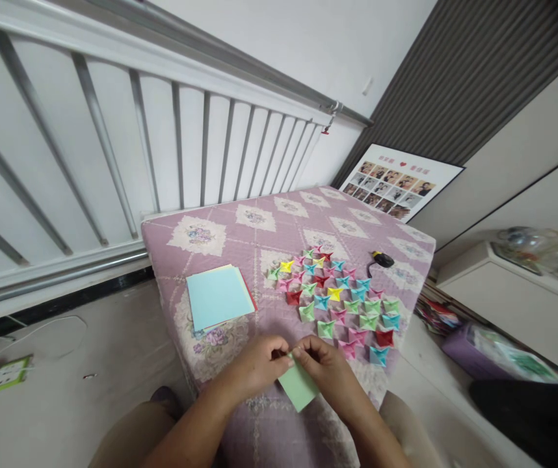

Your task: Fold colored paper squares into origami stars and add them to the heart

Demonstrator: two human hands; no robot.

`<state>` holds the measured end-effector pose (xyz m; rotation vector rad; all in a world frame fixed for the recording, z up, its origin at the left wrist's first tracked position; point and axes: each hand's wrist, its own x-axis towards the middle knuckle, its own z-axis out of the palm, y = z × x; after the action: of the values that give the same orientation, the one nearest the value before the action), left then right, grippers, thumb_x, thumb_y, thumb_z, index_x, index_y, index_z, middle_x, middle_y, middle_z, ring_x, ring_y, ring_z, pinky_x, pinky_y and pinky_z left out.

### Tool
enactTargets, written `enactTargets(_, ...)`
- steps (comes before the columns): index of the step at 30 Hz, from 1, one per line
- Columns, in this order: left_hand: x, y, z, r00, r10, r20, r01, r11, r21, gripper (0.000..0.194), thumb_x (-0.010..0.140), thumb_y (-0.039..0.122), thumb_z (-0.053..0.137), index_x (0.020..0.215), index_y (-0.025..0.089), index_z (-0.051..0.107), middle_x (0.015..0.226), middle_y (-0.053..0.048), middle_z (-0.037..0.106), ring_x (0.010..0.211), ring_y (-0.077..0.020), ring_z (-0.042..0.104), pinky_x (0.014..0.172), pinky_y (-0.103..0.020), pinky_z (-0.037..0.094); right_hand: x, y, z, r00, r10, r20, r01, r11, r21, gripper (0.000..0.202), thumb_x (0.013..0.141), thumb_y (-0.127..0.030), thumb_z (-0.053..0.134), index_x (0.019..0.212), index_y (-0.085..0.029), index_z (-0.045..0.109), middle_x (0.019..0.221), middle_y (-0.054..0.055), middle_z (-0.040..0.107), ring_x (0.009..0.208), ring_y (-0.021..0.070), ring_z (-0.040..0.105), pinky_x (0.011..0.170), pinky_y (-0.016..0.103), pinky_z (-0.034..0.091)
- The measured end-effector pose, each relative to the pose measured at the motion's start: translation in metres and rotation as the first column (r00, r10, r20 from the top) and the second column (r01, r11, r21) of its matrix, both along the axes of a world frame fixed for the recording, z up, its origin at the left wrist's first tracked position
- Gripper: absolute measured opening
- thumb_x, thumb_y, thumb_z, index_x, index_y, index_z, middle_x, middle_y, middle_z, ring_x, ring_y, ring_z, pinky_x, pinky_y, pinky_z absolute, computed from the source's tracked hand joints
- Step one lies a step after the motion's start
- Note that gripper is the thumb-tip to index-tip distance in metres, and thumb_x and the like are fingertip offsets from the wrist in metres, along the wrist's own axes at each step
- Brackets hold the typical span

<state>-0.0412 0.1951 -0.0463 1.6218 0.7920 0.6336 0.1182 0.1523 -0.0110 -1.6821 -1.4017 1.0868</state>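
A piece of light green paper (299, 388) is pinched at its far edge between my two hands, over the near part of the table. My left hand (262, 361) grips its left side with thumb and fingers closed. On the other side my right hand (322, 364) holds the same edge, thumb against the paper. The two hands nearly touch at the fingertips. Just beyond them stand rows of small folded paper pieces (334, 294) in pink, green, blue, red and yellow. To the left lies a stack of square paper sheets (221, 296), light blue on top.
A pink quilted cloth (254, 237) with floral patches covers the table. A black object with a yellow end (381, 259) lies at the right. Behind are a white radiator (191, 143) and a photo board (400, 179). A purple bin (474, 351) stands on the floor.
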Motion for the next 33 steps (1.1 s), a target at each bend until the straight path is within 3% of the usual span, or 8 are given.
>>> enactTargets(5, 0.002, 0.002, -0.003, 0.993, 0.102, 0.057, -0.097, 0.992, -0.087, 0.017, 0.077, 0.029, 0.051, 0.068, 0.016, 0.056, 0.06, 0.004, 0.047, 0.058, -0.0105, 0.042, 0.053, -0.021, 0.029, -0.004, 0.001, -0.002, 0.995, -0.054, -0.084, 0.057, 0.998, 0.028, 0.027, 0.072, -0.047, 0.066, 0.078, -0.021, 0.06, 0.064, -0.003, 0.055, 0.057, 0.0127, 0.05, 0.051, 0.023, 0.04)
enactTargets(10, 0.004, 0.007, -0.005, 0.951, 0.258, 0.171, -0.217, 0.949, -0.228, 0.019, 0.074, 0.033, 0.053, 0.069, 0.015, 0.057, 0.061, 0.003, 0.05, 0.06, -0.0117, 0.044, 0.057, -0.023, 0.033, 0.0, -0.004, -0.009, 0.95, -0.185, -0.251, 0.209, 0.975, 0.072, 0.046, 0.067, -0.046, 0.072, 0.104, -0.022, 0.058, 0.084, 0.001, 0.063, 0.075, 0.0174, 0.058, 0.065, 0.028, 0.047)
enactTargets(17, 0.007, 0.008, -0.015, 0.901, 0.333, 0.278, -0.205, 0.891, -0.404, 0.028, 0.069, 0.042, 0.058, 0.072, 0.015, 0.056, 0.058, 0.004, 0.048, 0.054, -0.0101, 0.041, 0.053, -0.022, 0.031, -0.012, -0.01, -0.008, 0.919, -0.188, -0.347, 0.202, 0.979, 0.005, 0.034, 0.07, -0.047, 0.07, 0.09, -0.02, 0.067, 0.085, 0.004, 0.07, 0.077, 0.021, 0.061, 0.071, 0.033, 0.048)
enactTargets(26, 0.009, 0.009, -0.014, 0.928, 0.291, 0.233, -0.176, 0.893, -0.414, 0.022, 0.068, 0.036, 0.056, 0.076, 0.016, 0.055, 0.066, 0.002, 0.054, 0.059, -0.0116, 0.047, 0.052, -0.022, 0.036, -0.005, -0.005, -0.016, 0.982, -0.183, -0.055, 0.19, 0.967, 0.168, 0.032, 0.074, -0.049, 0.061, 0.076, -0.017, 0.065, 0.069, 0.002, 0.064, 0.064, 0.0174, 0.055, 0.059, 0.027, 0.044)
enactTargets(33, 0.011, 0.007, -0.018, 0.932, 0.263, 0.249, -0.146, 0.902, -0.406, 0.017, 0.069, 0.034, 0.055, 0.07, 0.017, 0.051, 0.061, 0.004, 0.052, 0.056, -0.0108, 0.047, 0.053, -0.022, 0.038, -0.007, -0.004, -0.011, 0.978, -0.177, -0.108, 0.191, 0.971, 0.14, 0.029, 0.074, -0.045, 0.061, 0.08, -0.017, 0.064, 0.072, 0.003, 0.064, 0.066, 0.0178, 0.054, 0.06, 0.027, 0.044)
